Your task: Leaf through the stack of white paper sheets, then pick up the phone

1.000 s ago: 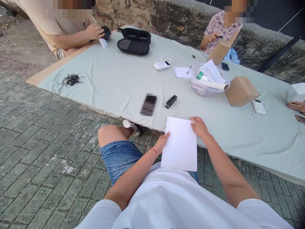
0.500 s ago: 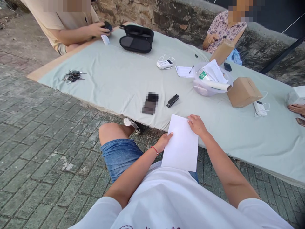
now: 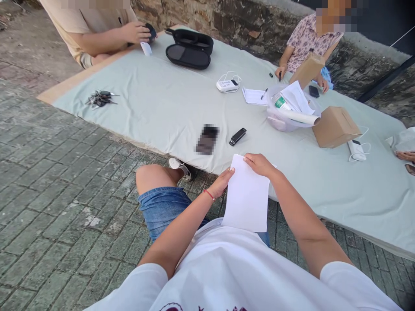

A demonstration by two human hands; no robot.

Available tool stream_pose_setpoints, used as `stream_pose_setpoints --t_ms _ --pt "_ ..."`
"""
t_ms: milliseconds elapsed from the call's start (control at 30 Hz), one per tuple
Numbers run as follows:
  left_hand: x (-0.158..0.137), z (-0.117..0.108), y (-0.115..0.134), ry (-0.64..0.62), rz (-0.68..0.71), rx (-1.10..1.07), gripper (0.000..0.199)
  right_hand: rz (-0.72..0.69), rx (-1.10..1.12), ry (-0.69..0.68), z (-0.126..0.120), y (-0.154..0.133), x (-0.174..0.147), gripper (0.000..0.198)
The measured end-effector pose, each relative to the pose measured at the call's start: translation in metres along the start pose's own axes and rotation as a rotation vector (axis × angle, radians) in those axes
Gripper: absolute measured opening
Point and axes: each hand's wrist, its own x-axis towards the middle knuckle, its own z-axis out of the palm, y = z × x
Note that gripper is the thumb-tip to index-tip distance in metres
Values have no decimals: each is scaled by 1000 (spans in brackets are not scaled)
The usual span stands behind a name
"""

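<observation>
A white sheet of paper (image 3: pixel 247 198) is between my hands, over my lap at the table's near edge. My left hand (image 3: pixel 221 182) grips its left edge, thumb on top and fingers underneath. Near the top right corner, my right hand (image 3: pixel 260 164) closes on the sheet and bends it slightly. Whether there is more than one sheet I cannot tell. Just beyond the paper, a black stapler (image 3: pixel 237 136) lies on the cloth, with a blurred dark phone-like object (image 3: pixel 206 139) to its left.
On the cloth-covered table (image 3: pixel 155 112) are keys (image 3: pixel 101 99), an open black case (image 3: pixel 188 48), a white power strip (image 3: pixel 227 85), a plastic basin (image 3: pixel 282 123) with papers, and a cardboard box (image 3: pixel 336 127). Two people (image 3: pixel 97 34) (image 3: pixel 301 36) sit across; another person's hand (image 3: pixel 405 155) is at right.
My right hand has moved left along the paper's top edge, and the sheet now bends there. The person in the patterned shirt has lowered their hands to the table.
</observation>
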Motion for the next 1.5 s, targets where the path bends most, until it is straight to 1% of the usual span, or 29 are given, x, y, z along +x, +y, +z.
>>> stream_pose_setpoints --t_ms 67,133,233,267,400,467,567,667,700,800,833,933,1067,1133,1233,1267,1300,1333,1367,1400,1467,1500 --pt "8 0 7 34 -32 26 58 -45 6 -14 0 -4 1 37" --pt "14 0 12 57 -81 57 57 -79 -27 10 0 -4 3 36" --pt "19 1 18 35 -130 64 53 -87 -122 105 1 0 5 38" --pt "20 1 20 15 -138 48 52 -81 -149 115 0 2 6 39" --pt "22 4 28 -39 -191 -42 47 -65 -161 18 -3 2 3 38" --pt "24 6 30 5 -210 -53 44 -57 -150 -5 -5 -1 1 38" --pt "27 10 31 79 -186 -13 40 -44 -145 39 -7 -4 0 38" --pt "29 13 30 56 -147 28 40 -19 -176 95 -8 -7 2 42" --pt "29 14 30 41 -138 36 41 -17 -195 79 -9 -8 2 43" --pt "30 15 27 0 -124 56 46 -40 -222 -46 -9 -10 5 43" --pt "30 14 26 -11 -121 61 47 -45 -225 -66 -9 -11 5 43" --pt "31 13 21 -26 -111 66 51 -52 -237 -64 -7 -12 4 43" --pt "31 11 14 -19 -87 70 51 -61 -209 -131 -1 -10 2 41" --pt "30 11 12 -27 -78 73 50 -68 -192 -138 1 -10 2 40" --pt "30 11 12 -31 -76 73 50 -94 -178 -144 -3 -12 2 40" --pt "30 11 12 -27 -72 69 51 -111 -170 -124 -6 -12 1 41" --pt "31 10 12 -21 -64 62 51 -125 -161 -73 -9 -10 -2 41" --pt "31 9 13 -11 -55 52 52 -126 -151 14 -13 -7 -6 42" --pt "31 7 13 1 -48 40 52 -104 -138 138 -16 -1 -11 43" --pt "31 5 14 12 -43 24 53 -57 -118 290 -19 7 -18 45" --pt "32 1 14 26 -43 -13 53 112 -26 607 -18 29 -34 48" --pt "32 0 14 27 -48 -33 53 213 65 734 -14 42 -43 51"
